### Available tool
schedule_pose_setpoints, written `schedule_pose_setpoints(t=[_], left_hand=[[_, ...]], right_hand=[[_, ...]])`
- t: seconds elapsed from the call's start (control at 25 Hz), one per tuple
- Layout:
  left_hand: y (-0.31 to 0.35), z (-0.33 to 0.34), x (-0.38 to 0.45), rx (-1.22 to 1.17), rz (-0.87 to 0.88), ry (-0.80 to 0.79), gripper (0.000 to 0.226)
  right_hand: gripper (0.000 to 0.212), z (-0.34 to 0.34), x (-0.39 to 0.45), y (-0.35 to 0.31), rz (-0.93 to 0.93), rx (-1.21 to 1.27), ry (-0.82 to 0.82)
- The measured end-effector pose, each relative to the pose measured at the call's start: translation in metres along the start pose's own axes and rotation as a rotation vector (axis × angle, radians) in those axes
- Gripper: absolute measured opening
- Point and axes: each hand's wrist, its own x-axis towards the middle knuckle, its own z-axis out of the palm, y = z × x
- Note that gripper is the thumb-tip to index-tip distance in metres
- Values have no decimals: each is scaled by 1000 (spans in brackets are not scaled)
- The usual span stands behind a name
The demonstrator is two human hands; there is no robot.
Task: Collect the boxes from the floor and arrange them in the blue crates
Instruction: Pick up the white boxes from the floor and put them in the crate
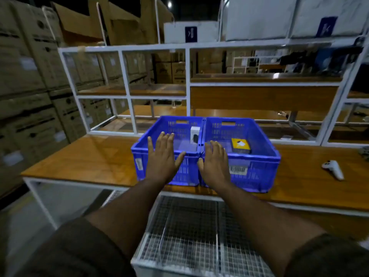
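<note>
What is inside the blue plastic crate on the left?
The left blue plastic crate holds one small white box with a dark picture, standing against its right wall. The person's open left hand covers part of the floor, so anything beneath stays hidden.

Dim warehouse light from a small ceiling lamp far back, glare on the wooden table, soft blur throughout, wide-angle bending at the edges
</note>
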Motion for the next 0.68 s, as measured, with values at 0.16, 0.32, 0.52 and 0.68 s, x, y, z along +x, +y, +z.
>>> schedule_pose_setpoints(t=[0.16,0.32,0.52,0.68], left_hand=[[-9,19,-44,47,-57,-48,76],[-28,32,-95,27,-110,-51,70],[-69,29,-165,120,-291,-174,72],[-102,5,-222,156,-466,-183,70]], right_hand=[[52,34,-28,-8,-57,-6,-20],[50,65,-57,-30,-121,39,-93],[46,92,-101,-72,-235,91,-215],[38,116,-135,-115,-361,164,-348]])
